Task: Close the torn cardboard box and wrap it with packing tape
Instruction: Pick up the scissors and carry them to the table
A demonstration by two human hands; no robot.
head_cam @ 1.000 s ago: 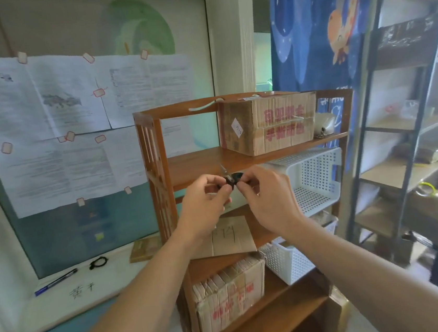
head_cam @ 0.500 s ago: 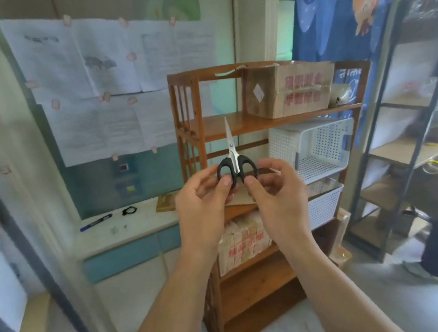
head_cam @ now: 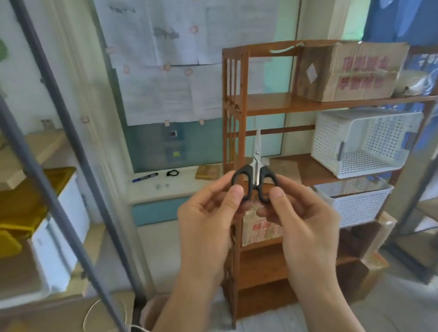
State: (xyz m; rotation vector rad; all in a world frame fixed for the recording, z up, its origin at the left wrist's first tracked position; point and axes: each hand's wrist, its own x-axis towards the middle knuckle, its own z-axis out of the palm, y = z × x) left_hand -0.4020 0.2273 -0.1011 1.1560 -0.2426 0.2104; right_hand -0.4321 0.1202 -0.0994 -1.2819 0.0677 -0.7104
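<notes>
The scissors [head_cam: 255, 171] are judged light, rigid and hard. Their black plastic loops give a sure hold, and the bare steel blades, shut together and pointing straight up, are best left untouched. Further right, a cardboard box [head_cam: 351, 71] is seen on the top board of the wooden shelf [head_cam: 273, 103], well apart from both hands and above a white basket [head_cam: 368, 140]. Whether it is the torn box of the task cannot be told from here. Such a box is judged light for its bulk. It is stiff along its edges and corners but soft and easily creased across its panels, so it would best be taken by two opposite sides or from beneath. No packing tape can be made out.

The left hand [head_cam: 207, 216] is raised before the chest with its fingers curled, and the left loop is pinched between thumb and fingertips. The right hand [head_cam: 300, 219] is held level with it in a mirrored pose, and the right loop is pinched likewise. The two forearms are brought in from below so that the hands meet at the scissors.
</notes>
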